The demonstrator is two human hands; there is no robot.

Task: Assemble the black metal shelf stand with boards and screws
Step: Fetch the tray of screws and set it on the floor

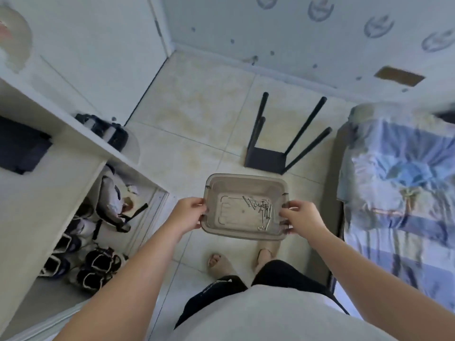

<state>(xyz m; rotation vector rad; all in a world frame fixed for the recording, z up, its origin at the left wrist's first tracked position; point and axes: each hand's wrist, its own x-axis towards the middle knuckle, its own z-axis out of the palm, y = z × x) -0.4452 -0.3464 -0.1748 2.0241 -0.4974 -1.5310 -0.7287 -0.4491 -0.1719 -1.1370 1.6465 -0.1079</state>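
Both hands hold a clear plastic box (214,193) in the middle of the frame, above the floor (197,107). The left hand (188,214) grips the left edge of the box with curled fingers, and the right hand (301,217) grips the right edge in the same way. Some metal screws (262,209) lie loose in the right part of the box. Just above the box in the frame, the black metal stand (266,159) is on the floor, and its four legs point toward the top of the frame. A bed (394,180) is at the right. Shoes (93,264) are at the lower left.
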